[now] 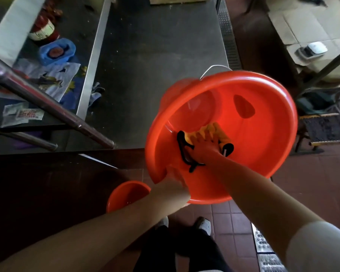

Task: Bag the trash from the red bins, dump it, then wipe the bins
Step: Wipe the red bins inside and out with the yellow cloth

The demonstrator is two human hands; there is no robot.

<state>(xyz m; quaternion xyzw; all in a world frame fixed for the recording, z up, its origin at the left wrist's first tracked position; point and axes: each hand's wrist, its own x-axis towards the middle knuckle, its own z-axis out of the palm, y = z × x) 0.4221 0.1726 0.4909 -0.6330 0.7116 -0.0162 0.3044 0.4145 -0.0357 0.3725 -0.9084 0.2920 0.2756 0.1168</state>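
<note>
A large red bin point(263, 107) is tilted toward me in mid-air, its mouth facing the camera and its wire handle point(212, 68) hanging at the far side. My left hand point(174, 185) grips its near rim from the outside. Inside the bin, my right hand point(202, 146) presses a yellow cloth with a black edge point(220, 132) flat against the inner wall, fingers spread. A second, smaller red bin point(126, 195) stands on the floor below my left forearm.
A steel table point(155, 46) stretches ahead, with a crumpled grey cloth point(95, 94) at its left edge. A lower shelf at left holds a blue container point(56, 52), packets and papers. Metal bars point(47, 103) cross at left. Flattened cardboard point(302, 22) and a floor grate point(263, 246) lie right.
</note>
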